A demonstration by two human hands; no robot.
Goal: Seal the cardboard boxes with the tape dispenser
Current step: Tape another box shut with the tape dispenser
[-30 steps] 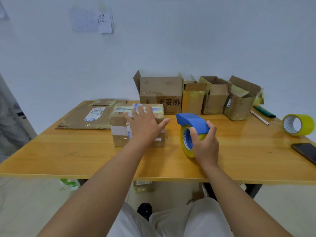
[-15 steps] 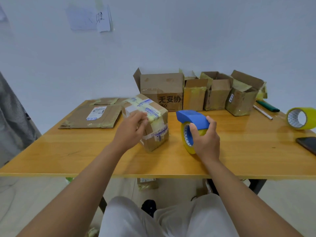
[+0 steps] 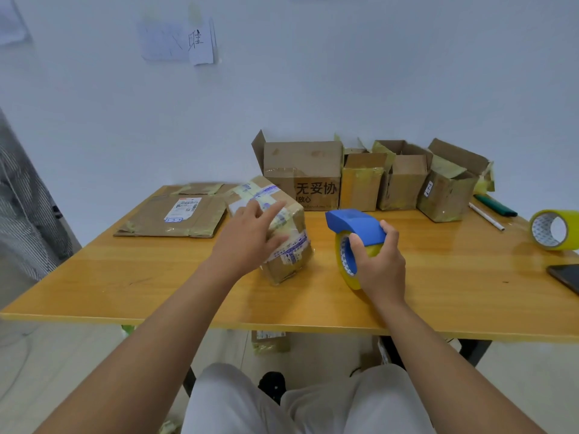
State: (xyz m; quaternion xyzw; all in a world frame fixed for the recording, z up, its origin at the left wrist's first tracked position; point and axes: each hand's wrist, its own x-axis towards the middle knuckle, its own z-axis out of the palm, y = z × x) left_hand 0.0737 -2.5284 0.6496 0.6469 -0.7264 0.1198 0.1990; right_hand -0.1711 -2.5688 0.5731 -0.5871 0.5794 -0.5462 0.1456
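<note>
Steadying the small taped brown cardboard box [image 3: 275, 233], tilted on the wooden tabletop [image 3: 454, 277], with our left hand [image 3: 250, 236] resting open-fingered, our right hand [image 3: 379, 264] gripping the blue tape dispenser [image 3: 354, 227] beside it, we should probably square the box first.

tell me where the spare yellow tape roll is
In the head view, the spare yellow tape roll stands on edge at the table's far right, behind the black phone.
</note>
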